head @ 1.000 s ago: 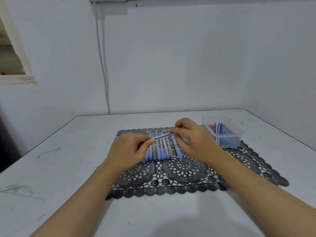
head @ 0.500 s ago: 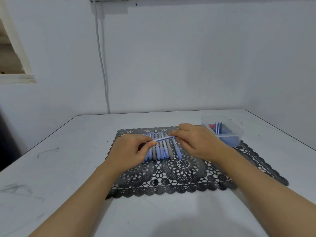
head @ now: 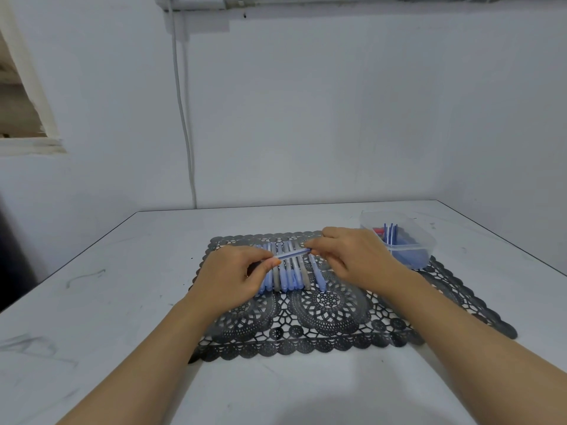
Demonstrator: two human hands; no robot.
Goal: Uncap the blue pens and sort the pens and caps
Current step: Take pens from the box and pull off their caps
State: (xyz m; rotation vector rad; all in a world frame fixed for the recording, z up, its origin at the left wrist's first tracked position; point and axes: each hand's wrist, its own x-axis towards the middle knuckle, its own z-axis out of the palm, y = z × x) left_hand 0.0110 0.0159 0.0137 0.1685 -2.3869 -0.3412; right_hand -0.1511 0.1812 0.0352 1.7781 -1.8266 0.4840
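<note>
A blue pen [head: 293, 254] lies crosswise in the air between my two hands, just above a row of several blue and grey pens [head: 291, 276] on the black lace mat [head: 325, 317]. My left hand [head: 233, 276] grips the pen's left end, which is hidden in the fingers. My right hand [head: 352, 256] pinches its right end with thumb and fingertips. Whether the cap is on or off cannot be told.
A clear plastic tub [head: 399, 240] stands at the mat's right back corner, holding several blue pens and something red. The white table [head: 122, 286] ends at the wall behind. A cable [head: 184, 133] runs down the wall.
My hands have drawn slightly apart along the pen, the right hand shifting a little to the right. The row of pens has not moved.
</note>
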